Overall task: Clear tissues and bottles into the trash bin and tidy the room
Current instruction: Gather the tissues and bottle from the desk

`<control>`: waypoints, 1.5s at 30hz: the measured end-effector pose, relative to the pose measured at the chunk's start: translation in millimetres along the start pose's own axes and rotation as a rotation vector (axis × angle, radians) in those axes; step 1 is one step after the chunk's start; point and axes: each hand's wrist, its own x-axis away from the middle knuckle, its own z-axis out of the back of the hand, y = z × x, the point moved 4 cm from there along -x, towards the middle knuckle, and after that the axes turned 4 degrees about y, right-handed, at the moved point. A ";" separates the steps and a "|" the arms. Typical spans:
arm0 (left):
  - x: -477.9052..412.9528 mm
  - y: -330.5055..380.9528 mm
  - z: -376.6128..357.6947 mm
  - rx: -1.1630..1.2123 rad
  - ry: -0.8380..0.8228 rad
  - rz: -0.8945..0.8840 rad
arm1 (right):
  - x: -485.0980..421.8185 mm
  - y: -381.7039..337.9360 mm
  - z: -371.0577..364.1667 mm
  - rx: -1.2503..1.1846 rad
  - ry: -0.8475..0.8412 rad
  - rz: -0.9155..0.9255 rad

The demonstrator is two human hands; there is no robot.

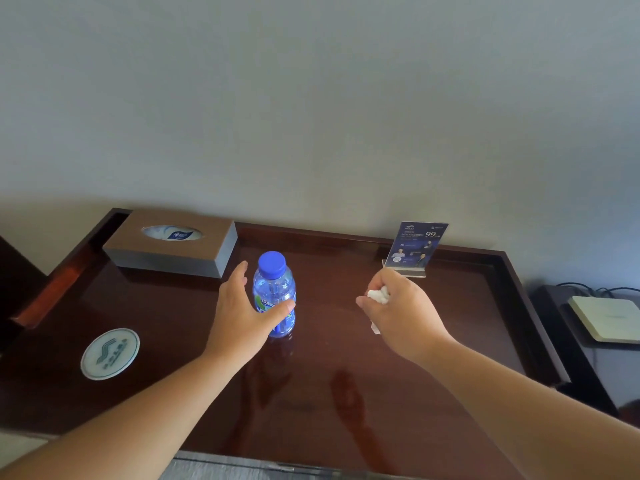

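A small clear water bottle [275, 289] with a blue cap and blue label stands upright on the dark wooden table [166, 317]. My left hand [242, 313] is spread around its left side, thumb across the label in front, fingers straight behind it. My right hand [398, 306] hovers above the table to the right of the bottle. It grips a crumpled white tissue [378, 295], which pokes out above and below my curled fingers. No trash bin is in view.
A brown and grey tissue box [166, 249] sits at the table's back left. A round coaster [110, 353] lies near the left edge. A blue card in an acrylic stand [417, 247] stands at the back right. Right of the table, a white device [609, 318] lies on a dark lower stand.
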 end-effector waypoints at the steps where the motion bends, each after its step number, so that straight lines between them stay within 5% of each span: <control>1: -2.0 -3.5 -2.1 0.011 -0.013 0.008 | -0.2 0.4 -1.7 -0.006 0.004 -0.005; 29: -18.6 -29.3 -40.7 0.177 -0.098 -0.058 | -4.8 5.5 -25.0 -0.027 0.010 -0.057; 45: 43.7 105.4 -69.4 0.365 -0.245 -0.185 | 39.0 25.0 83.7 -0.079 0.158 -0.043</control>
